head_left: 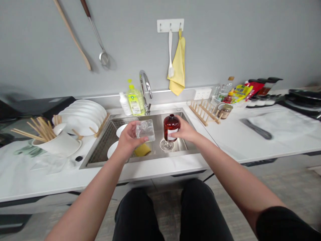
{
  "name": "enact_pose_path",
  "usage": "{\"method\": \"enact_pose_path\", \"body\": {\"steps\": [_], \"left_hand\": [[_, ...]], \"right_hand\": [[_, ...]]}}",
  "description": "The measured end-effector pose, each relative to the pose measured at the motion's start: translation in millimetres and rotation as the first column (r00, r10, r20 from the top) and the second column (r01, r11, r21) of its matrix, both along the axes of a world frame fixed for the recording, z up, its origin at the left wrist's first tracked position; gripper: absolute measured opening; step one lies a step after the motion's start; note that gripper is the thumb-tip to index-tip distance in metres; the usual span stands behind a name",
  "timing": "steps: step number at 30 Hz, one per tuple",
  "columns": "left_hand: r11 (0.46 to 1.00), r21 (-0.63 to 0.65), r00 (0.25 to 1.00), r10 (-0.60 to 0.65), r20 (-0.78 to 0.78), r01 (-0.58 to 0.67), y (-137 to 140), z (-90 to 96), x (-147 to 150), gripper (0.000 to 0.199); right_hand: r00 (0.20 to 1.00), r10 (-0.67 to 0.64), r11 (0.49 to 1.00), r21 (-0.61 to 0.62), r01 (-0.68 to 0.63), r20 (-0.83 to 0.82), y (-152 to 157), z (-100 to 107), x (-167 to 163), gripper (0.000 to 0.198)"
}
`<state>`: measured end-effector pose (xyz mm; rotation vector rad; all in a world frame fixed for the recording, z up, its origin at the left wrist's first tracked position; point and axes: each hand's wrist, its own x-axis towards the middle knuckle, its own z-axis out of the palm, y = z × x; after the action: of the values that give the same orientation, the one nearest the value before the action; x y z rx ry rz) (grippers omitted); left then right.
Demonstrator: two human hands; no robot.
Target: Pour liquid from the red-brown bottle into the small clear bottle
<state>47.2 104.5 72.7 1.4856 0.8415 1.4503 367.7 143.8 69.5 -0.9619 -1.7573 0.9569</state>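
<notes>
Black trousers (pixel 136 214) are at six o'clock. Over the metal sink (pixel 158 122), the left hand's (pixel 128 136) fingers hold a clear, square box (pixel 146 130) toward eight; the right hand's (pixel 185 130) curl round a shiny brown bottle (pixel 171 125) toward four. At nine, a smooth white pot (pixel 59 144) holds wooden sticks (pixel 41 130).

Bottle label (pixel 172 131) unreadable, lower bowl (pixel 112 149) part-hidden, wooden utensil (pixel 71 33) cropped

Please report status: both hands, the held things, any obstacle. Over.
Left hand holding clear box. Right hand holding amber bottle, upright. White dishes, yellow pad in sink; faucet behind, seemingly not in the way.
</notes>
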Motion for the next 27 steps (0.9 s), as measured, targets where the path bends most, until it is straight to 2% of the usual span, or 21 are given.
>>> {"method": "enact_pose_path", "body": {"steps": [2,5,10,13,16,22,27], "left_hand": [[0.999,0.014,0.999,-0.033,0.027,0.032,36.4,-3.2,5.6,0.080],[0.998,0.009,0.997,-0.061,0.051,0.060,82.0,-17.4,11.0,0.079],[0.997,-0.062,0.994,-0.041,0.099,0.047,124.8,-50.4,12.1,0.080],[0.996,-0.081,0.997,-0.029,0.069,0.035,133.3,-63.9,8.7,0.077],[0.992,-0.112,0.998,-0.048,0.033,0.052,134.4,-69.9,3.7,0.078],[0.985,-0.162,0.997,-0.070,-0.022,0.066,129.6,-75.2,-1.7,0.091],[0.987,-0.137,0.995,-0.089,-0.036,0.083,128.4,-77.2,-2.3,0.096]], "right_hand": [[1.000,0.000,1.000,-0.004,0.000,-0.011,33.5,-9.4,-4.4,0.084],[0.999,-0.037,0.999,-0.003,0.037,-0.036,75.0,-34.4,-15.1,0.087],[0.992,-0.107,0.994,-0.027,0.105,-0.069,105.2,-78.3,-26.8,0.084],[0.995,-0.094,0.996,-0.002,0.095,0.029,103.4,-88.2,-25.9,0.089],[0.989,-0.085,0.996,0.032,0.081,0.121,96.8,-86.0,-25.5,0.085],[0.996,-0.010,0.999,0.036,0.007,0.091,89.6,-82.7,-30.7,0.083],[0.995,0.007,0.997,0.081,-0.014,0.095,89.8,-85.8,-29.1,0.087]]}}
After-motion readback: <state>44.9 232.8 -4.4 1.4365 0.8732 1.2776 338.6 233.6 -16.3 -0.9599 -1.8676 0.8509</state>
